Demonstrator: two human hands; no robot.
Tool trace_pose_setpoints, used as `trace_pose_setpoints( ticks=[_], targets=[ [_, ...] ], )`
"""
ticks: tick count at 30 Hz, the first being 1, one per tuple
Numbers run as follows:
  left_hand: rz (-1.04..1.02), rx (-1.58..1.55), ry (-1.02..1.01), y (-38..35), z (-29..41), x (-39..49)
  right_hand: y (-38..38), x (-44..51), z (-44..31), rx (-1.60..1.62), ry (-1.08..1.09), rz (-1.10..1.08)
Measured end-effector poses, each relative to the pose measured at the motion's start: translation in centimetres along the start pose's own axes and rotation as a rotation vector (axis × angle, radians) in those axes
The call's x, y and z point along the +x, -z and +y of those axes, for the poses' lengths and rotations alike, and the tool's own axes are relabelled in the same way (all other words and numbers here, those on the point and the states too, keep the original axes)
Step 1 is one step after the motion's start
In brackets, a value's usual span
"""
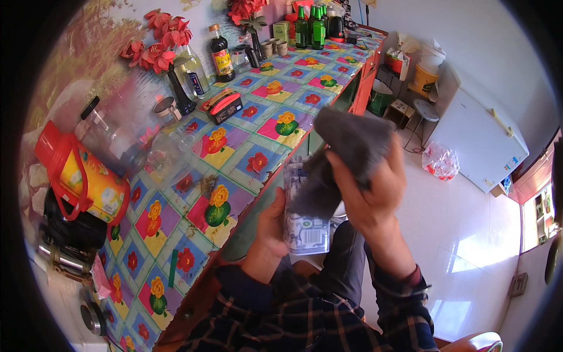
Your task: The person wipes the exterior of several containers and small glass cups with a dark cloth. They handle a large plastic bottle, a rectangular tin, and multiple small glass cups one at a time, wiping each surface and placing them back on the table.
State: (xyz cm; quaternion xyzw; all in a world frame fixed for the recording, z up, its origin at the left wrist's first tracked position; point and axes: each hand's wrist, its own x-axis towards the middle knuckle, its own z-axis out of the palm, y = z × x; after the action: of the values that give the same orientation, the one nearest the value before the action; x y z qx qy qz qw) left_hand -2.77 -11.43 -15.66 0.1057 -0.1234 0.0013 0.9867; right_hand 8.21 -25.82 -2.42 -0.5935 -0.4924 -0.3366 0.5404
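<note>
My right hand [374,189] grips a bunched dark grey cloth [356,136], blurred as if in motion. The cloth covers the middle of a white and blue patterned container [310,237], which bears a barcode near its lower end. Around the container's left side is my left hand [270,224], thumb up along its edge; its other fingers are hidden behind. Both hands are above my lap, just off the right edge of a long counter [246,211] with a flowered plastic cover.
On the counter's near left lies a red and yellow thermos flask [88,176] by a clear plastic jug [110,141]. Farther along are a red and black box [222,105], a sauce bottle [221,55] and green bottles [317,28]. A white chest freezer [479,127] and stool [425,110] stand right.
</note>
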Motion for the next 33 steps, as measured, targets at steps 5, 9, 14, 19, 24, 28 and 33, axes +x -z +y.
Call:
trace_pose_setpoints(
  ticks=[5, 9, 14, 19, 24, 28, 33],
  targets=[
    [0.160, 0.106, -0.060, 0.8, 0.7, -0.9, -3.3, -2.6, 0.5, 0.020, 0.012, -0.326],
    [0.256, 0.310, -0.204, 2.2, 1.1, -2.4, -2.8, -6.3, -2.1, 0.130, -0.008, -0.374],
    [0.072, 0.027, -0.025, 1.6, 1.7, -0.4, 0.1, -10.5, -5.5, 0.175, 0.137, -0.396],
    [0.174, 0.132, -0.032, -0.3, 1.0, 0.7, 2.1, -9.0, -6.0, 0.414, -0.024, -0.228],
    [0.100, 0.063, -0.062, -2.3, -1.3, 0.6, 0.0, -2.8, -0.7, 0.138, -0.263, 0.009],
    [0.093, 0.323, -0.042, -1.5, -0.2, 0.2, -2.0, -2.1, 1.8, 0.284, -0.356, -0.123],
    [0.280, 0.425, -0.153, -0.8, 0.4, -1.2, -3.0, -5.1, -0.3, 0.242, -0.320, -0.145]
  ],
)
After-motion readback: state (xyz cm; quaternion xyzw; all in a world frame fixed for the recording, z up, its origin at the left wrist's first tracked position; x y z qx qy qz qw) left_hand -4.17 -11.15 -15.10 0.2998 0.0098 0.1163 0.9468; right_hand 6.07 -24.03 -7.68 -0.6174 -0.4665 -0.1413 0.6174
